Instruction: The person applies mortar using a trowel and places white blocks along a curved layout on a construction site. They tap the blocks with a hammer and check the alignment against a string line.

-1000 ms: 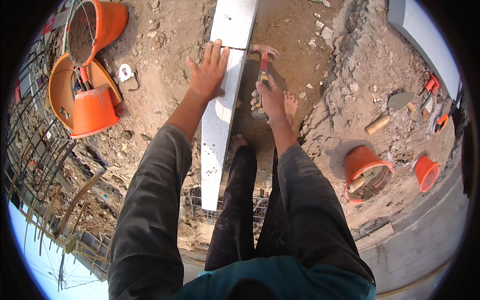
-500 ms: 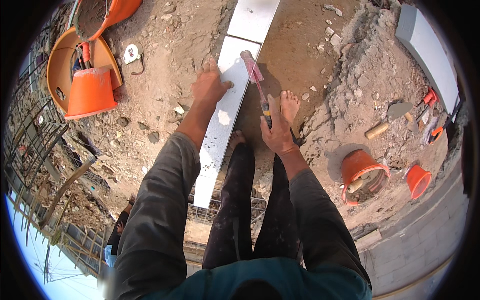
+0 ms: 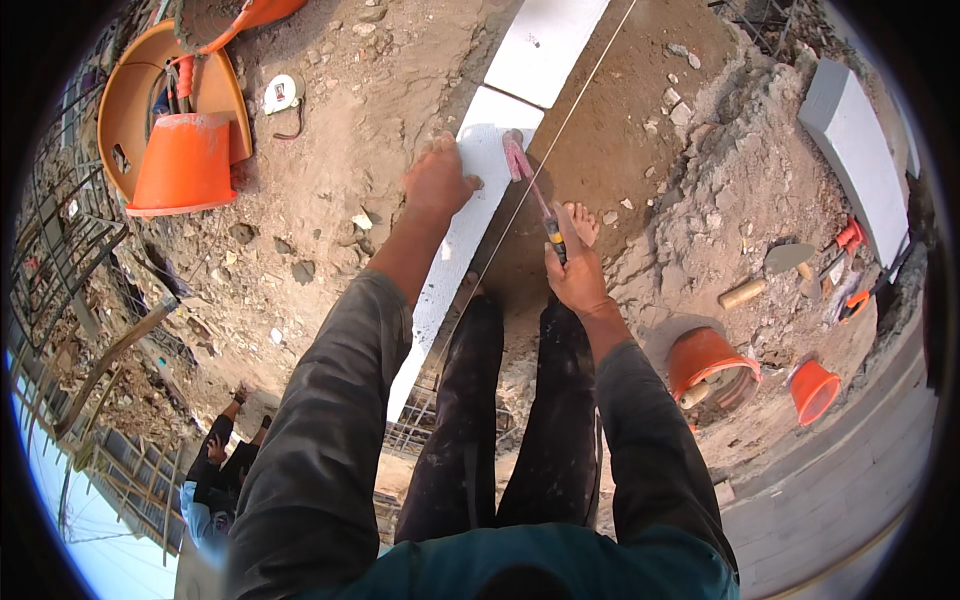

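My left hand [image 3: 436, 180] lies along the left edge of a long white block [image 3: 467, 215], fingers stretched forward and thumb apart on top. In my right hand [image 3: 578, 272] is a hammer [image 3: 535, 190] with a worn pinkish head and a black and yellow handle. Its head is over the block's right edge, near the far end; whether it touches cannot be made out. A second white block [image 3: 545, 45] continues the row beyond a thin dark joint. A taut pale string [image 3: 560, 138] runs close along the row's right side.
At the left are an orange basin [image 3: 125, 90], an orange bucket [image 3: 183, 170] and a tape measure [image 3: 281, 93]. At the right lie a trowel [image 3: 788, 257], two orange buckets [image 3: 815, 392] and another block [image 3: 855, 150]. Another person [image 3: 212, 490] sits at lower left.
The view has shifted, bringing more of the other person into sight. The hammer head sits slightly nearer me along the block's edge. My left hand stays on the block.
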The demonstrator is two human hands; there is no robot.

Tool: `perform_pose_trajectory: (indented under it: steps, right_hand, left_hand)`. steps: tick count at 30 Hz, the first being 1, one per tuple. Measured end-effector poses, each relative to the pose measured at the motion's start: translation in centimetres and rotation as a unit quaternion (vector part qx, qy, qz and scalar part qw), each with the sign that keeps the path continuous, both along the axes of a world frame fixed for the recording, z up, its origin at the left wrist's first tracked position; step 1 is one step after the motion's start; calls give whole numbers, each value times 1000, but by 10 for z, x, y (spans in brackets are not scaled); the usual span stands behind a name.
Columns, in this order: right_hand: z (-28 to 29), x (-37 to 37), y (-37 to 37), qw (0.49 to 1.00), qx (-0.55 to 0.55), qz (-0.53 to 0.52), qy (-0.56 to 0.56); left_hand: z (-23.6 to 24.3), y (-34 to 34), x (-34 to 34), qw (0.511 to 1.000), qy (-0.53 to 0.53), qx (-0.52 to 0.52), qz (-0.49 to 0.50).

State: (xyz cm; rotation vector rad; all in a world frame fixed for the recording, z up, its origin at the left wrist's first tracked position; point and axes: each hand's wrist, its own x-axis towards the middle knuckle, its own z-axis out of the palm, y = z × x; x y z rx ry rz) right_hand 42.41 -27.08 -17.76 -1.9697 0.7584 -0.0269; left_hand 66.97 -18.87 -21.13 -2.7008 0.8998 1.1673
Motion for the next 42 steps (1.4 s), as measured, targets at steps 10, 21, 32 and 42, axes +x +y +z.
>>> perform_pose_trajectory:
  steps: [10,21,32,42]
  right_hand:
    - [-4,-3,-8,999,14,-8,37]
    - [-1,53,-4,758,502,-415,-34]
    - [0,20,-51,993,34,-53,104]
    - [4,26,-93,998,15,5,55]
  left_hand:
    - [8,-6,-1,1000,3,11,12]
    - [-8,-66,-1,934,-168,-111,-294]
    - [1,-61,10,925,-166,-108,-324]
    - [8,-68,6,926,-162,-62,-334]
